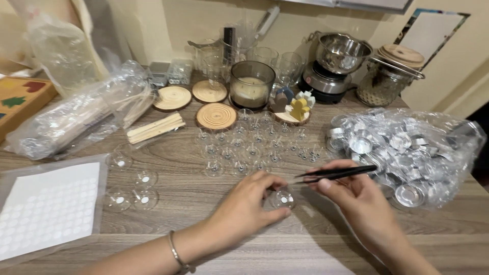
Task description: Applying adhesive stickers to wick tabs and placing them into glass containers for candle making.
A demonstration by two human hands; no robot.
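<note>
The left hand point(244, 201) pinches a clear cup point(281, 197) on the counter point(204, 224); right hand point(351, 196) fingers grip black tweezers point(336, 173). Many wicked cups point(244, 147) stand ready behind, four cups point(130, 186) wait left, apparently partway done

Two bare forearms without sleeves, left hand point(243, 203) with a thin silver bangle point(175, 250) round the wrist, right hand point(356, 196) without rings or watch, short plain unpainted nails on the fingers point(275, 183)
</note>
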